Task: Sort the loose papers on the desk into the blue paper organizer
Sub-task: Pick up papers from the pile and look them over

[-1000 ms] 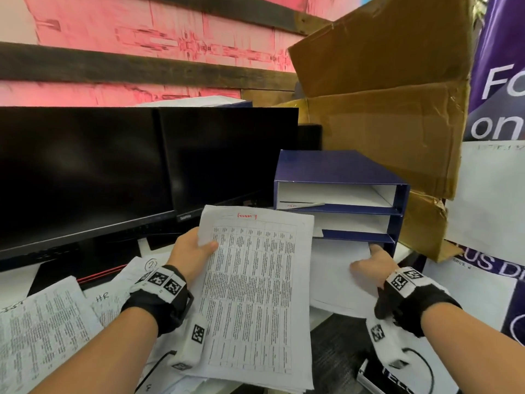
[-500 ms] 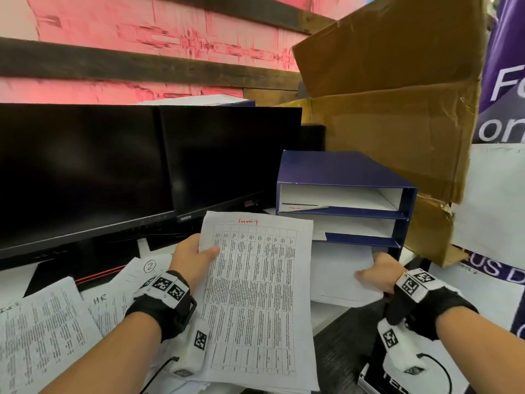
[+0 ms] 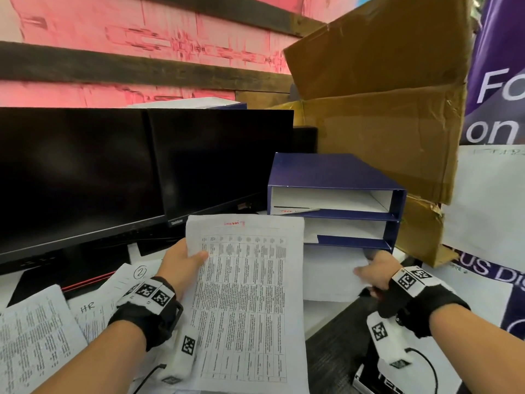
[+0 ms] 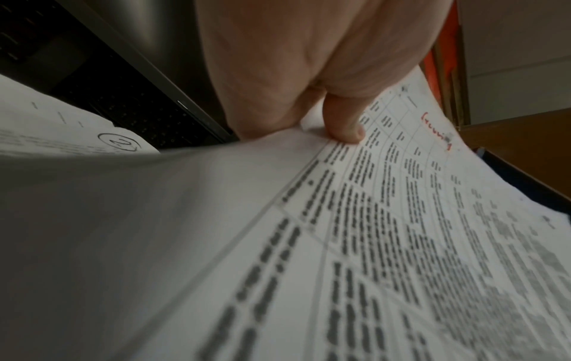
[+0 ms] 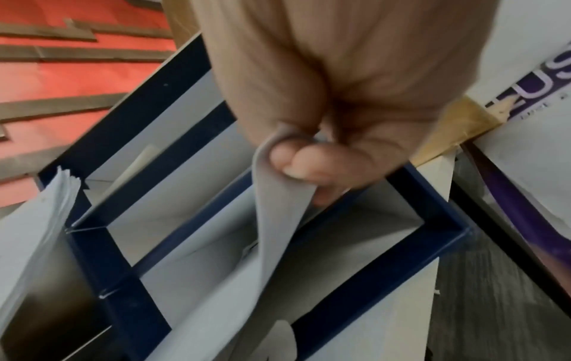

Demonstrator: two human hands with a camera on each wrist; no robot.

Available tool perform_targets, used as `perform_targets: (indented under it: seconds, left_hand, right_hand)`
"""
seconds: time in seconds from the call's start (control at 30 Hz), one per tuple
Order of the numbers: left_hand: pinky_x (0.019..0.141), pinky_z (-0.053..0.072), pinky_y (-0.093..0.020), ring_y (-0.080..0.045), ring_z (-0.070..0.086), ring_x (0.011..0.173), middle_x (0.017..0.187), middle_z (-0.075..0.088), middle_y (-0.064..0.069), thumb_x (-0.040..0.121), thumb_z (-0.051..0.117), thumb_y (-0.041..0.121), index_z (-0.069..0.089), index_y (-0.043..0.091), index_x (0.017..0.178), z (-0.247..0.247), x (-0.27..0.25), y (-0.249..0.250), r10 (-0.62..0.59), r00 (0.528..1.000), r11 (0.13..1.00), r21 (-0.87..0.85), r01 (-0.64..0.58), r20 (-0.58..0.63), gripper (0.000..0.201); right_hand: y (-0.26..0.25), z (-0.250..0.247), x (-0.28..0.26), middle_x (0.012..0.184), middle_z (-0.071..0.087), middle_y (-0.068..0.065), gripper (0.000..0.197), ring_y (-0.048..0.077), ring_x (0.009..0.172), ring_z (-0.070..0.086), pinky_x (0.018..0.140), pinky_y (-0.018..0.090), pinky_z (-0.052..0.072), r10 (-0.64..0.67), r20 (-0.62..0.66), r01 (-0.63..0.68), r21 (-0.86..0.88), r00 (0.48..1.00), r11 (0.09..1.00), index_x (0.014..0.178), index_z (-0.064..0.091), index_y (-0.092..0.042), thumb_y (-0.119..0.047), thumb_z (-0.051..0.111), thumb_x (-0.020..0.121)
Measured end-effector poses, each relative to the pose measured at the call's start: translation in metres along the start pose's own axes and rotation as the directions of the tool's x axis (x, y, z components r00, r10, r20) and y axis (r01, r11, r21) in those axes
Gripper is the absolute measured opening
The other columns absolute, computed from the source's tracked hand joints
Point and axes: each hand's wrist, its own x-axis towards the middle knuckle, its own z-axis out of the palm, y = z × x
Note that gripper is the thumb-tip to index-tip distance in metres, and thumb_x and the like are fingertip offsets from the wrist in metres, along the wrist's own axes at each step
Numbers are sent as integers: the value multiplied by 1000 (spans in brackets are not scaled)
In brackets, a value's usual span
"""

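Two hands were at work. Our left hand (image 3: 181,260) gripped a printed sheet (image 3: 247,302) at its left edge — thumb on top, the page held up at centre frame. Our right hand (image 3: 372,273) pinched a blank sheet (image 3: 329,274) whose far end lay in the bottom slot of the blue paper organizer (image 3: 335,177), right of centre. More loose papers (image 3: 37,336) lay on the table at lower left, below two dark monitors (image 3: 85,172).
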Motion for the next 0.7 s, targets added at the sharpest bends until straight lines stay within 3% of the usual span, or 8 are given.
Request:
perform_targets:
  seconds: [0.07,0.13,0.2,0.3,0.4,0.5,0.57,0.7]
  left_hand:
    - [77,54,-37,-18,68,92,102,70,1,96,51,7,62,20,111,-7,1,-4,-9,999,999,-50,7,-36,23]
    - [77,53,-36,-19,67,91,101,70,0,97,49,5,63,18,109,-19,2,-9,-28,997,995,-93,21,-77,23]
    - [72,51,-34,-17,66,86,95,69,0,98,47,3,62,17,106,-31,2,-13,-61,992,990,-137,45,-111,22]
    - [78,49,-36,-19,64,85,98,67,-5,98,45,0,61,11,113,-47,0,-18,-95,985,985,-159,72,-145,24]
    - [84,48,-40,-24,63,89,110,65,-11,97,47,1,59,5,120,-53,3,-24,-108,979,987,-135,85,-175,27]
    - [86,49,-43,-24,65,90,110,66,-11,97,48,2,60,7,120,-51,3,-23,-103,979,989,-125,81,-174,26]
    - [89,49,-46,-27,65,94,107,67,-10,97,48,3,60,8,119,-48,2,-20,-103,982,988,-127,83,-161,26]
    - [95,48,-49,-24,64,99,109,67,-4,97,49,5,60,10,122,-42,-5,-9,-52,993,996,-72,44,-108,29]
  right_hand:
    - [2,4,6,67,56,15,9,25,52,56,37,24,48,-21,-90,36,164,996,986,88,53,2,-6,55,92]
    - [7,13,14,84,64,17,7,31,72,65,60,37,59,-55,-164,88,208,985,974,95,57,-3,-8,56,90]
    - [11,19,21,117,62,16,24,35,95,63,78,47,58,-67,-196,114,239,978,964,113,56,-8,-9,57,89]
    - [9,19,14,131,52,11,55,27,84,61,61,38,59,-99,-72,114,254,992,960,143,36,-12,-5,55,92]
    - [9,17,14,144,40,16,73,29,98,60,77,40,58,-192,-14,192,159,981,968,149,24,-8,-14,64,89]
    - [6,18,5,156,21,12,89,34,136,35,110,45,35,-266,86,272,-75,960,959,152,19,-19,-44,70,82]
    - [6,23,2,153,18,16,78,39,138,30,111,47,32,-296,160,336,-444,942,830,151,18,-33,-54,58,87]
    - [5,23,-5,133,37,11,46,36,119,47,95,42,46,-364,4,256,-718,931,647,136,42,-23,-11,48,92]
